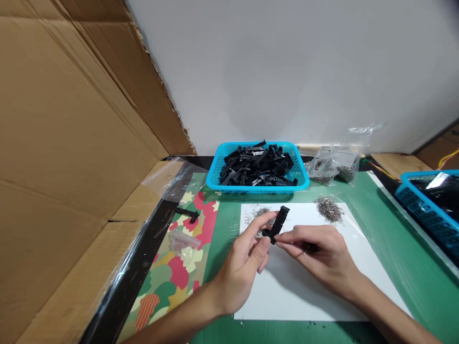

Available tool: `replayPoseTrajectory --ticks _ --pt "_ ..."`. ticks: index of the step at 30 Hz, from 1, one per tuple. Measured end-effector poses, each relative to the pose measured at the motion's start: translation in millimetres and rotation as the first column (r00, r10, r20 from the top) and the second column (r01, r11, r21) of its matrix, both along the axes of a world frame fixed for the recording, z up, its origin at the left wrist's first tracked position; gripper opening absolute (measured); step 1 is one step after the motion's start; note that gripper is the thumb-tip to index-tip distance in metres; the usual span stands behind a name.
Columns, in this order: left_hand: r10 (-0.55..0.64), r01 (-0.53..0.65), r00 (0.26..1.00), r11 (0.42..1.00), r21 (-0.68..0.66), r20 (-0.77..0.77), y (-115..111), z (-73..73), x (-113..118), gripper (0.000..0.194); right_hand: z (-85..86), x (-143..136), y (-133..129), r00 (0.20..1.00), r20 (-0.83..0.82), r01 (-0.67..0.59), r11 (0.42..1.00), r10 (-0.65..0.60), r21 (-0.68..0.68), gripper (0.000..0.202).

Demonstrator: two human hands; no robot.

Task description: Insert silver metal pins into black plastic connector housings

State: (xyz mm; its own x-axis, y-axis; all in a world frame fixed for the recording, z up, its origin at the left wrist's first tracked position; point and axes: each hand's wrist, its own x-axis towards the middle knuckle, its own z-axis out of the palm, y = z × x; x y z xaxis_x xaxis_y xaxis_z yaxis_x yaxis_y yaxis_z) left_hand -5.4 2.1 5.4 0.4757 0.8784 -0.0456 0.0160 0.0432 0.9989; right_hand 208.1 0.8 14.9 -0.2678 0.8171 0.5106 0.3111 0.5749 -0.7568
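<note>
Above the white sheet [287, 291], my left hand [245, 260] holds a black plastic part [280, 220] between thumb and fingers, its long arm tilted up and to the right. My right hand [319, 248] pinches at the lower end of that part with thumb and forefinger; whatever lies between those fingertips is too small to make out. A few thin metal bits show near the curled fingers of this hand. Behind my left hand lies a pile of small metal pieces [263, 212], partly covered by the fingers. Another pile of small metal pieces [329, 209] rests at the sheet's far right.
A blue basket [257, 189] full of black plastic parts stands at the back. Clear bags [333, 167] of metal pieces sit beside it. Another blue basket [426, 205] is at right. One black part [188, 213] lies on patterned paper at left, near cardboard [79, 143].
</note>
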Motion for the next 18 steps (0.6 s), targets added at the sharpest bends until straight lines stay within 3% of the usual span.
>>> replayPoseTrajectory --ticks 7,10,12,14,16,18 --pt "0.001 0.063 0.977 0.955 -0.289 0.215 5.6 4.3 3.5 0.053 -5.5 5.9 6.8 0.999 0.053 -0.004 0.996 -0.001 0.093 0.01" --pt "-0.002 0.104 0.971 0.904 -0.415 0.24 7.1 4.4 3.6 0.059 -7.6 8.3 7.4 0.994 0.104 0.006 0.983 -0.025 0.183 0.02" --pt "-0.011 0.095 0.979 0.906 -0.413 0.203 6.7 5.5 3.7 0.059 -6.4 9.4 6.9 0.99 0.136 0.014 0.973 -0.046 0.232 0.025" --pt "-0.005 0.031 0.995 0.964 -0.264 0.096 5.7 8.0 3.6 0.053 -3.9 9.8 6.3 0.985 0.155 0.03 0.968 -0.071 0.249 0.024" --pt "0.041 -0.039 0.997 0.999 0.025 -0.064 4.9 11.3 2.7 0.045 -1.4 9.9 6.2 0.985 0.155 0.04 0.975 -0.076 0.22 0.021" --pt "0.131 -0.065 0.973 0.946 0.317 -0.189 4.9 13.8 1.1 0.037 0.4 9.9 6.6 0.988 0.138 0.049 0.984 -0.073 0.169 0.016"
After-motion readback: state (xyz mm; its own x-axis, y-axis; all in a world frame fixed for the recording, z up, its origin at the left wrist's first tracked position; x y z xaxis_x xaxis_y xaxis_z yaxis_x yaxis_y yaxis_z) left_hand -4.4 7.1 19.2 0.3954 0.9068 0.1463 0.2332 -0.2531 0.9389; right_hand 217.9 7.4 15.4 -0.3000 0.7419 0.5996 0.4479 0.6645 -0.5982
